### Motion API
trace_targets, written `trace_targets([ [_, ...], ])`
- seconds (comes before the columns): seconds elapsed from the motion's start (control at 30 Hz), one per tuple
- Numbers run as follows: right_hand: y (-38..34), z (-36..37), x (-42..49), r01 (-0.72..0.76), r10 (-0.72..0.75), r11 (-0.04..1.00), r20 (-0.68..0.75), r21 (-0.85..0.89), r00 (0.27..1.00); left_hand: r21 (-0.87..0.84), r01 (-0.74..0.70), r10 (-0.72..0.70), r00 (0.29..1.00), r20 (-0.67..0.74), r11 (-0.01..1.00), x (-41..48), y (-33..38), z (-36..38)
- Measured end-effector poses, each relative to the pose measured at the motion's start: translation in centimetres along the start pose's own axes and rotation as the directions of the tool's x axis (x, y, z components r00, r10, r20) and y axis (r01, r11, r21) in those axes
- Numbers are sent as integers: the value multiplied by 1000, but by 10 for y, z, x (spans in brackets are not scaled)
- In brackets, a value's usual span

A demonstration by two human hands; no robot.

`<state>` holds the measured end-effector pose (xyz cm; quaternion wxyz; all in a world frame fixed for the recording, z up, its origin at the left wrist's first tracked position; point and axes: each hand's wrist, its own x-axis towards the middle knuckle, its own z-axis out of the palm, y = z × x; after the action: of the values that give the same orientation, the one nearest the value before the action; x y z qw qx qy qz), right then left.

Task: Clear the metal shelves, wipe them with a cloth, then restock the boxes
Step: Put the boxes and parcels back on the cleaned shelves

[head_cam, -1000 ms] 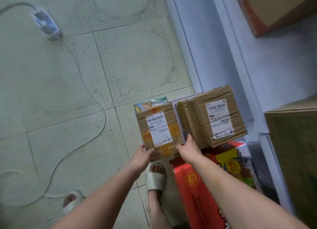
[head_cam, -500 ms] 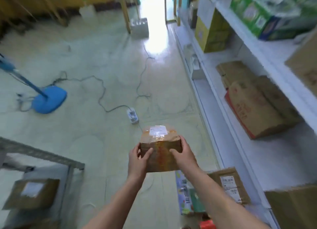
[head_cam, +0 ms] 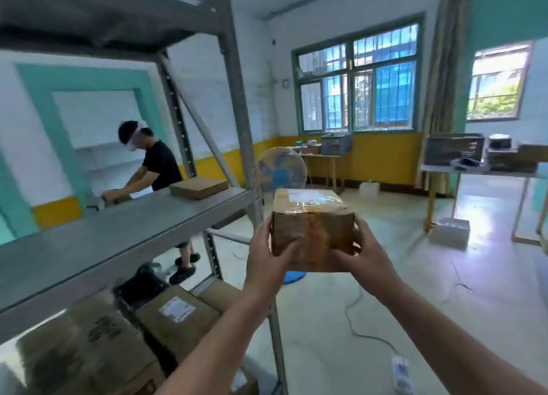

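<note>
Currently left hand, right hand curl round taped box sides, grip closed; shelf edge leftward, open floor rightward.

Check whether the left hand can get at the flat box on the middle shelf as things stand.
Probably not yet: left hand and right hand both hold the taped box. The flat box lies farther along the metal shelf, whose open front looks unblocked.
</note>
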<state>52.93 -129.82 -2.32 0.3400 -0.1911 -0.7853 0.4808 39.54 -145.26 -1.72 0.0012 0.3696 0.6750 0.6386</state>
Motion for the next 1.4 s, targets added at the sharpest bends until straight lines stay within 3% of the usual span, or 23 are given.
trace_targets([
  [0.13,-59,106,42,173,-181,982,118,73,976,97,-82,98,981,-168,992,15,5,-124],
  [0.3,-108,213,90,243,-283,955,285,168,916,220,-54,116,952,-282,974,32,4,-228],
  [0.5,-123,293,144,245,-265,964,499,107,825,370,161,-18,932,-362,915,64,-28,-296],
  [0.7,-104,333,209,287,-251,957,612,41,750,493,324,-137,916,-377,807,114,-65,-304],
  [1.0,-76,367,300,348,-260,937,717,27,646,469,458,-250,863,-439,755,170,-95,-291],
  [1.13,-66,384,309,397,-286,918,711,11,642,520,471,-202,848,-491,713,178,-101,-284],
  [1.4,-60,386,305,424,-289,905,680,-36,674,566,534,-268,831,-488,627,174,-103,-282],
])
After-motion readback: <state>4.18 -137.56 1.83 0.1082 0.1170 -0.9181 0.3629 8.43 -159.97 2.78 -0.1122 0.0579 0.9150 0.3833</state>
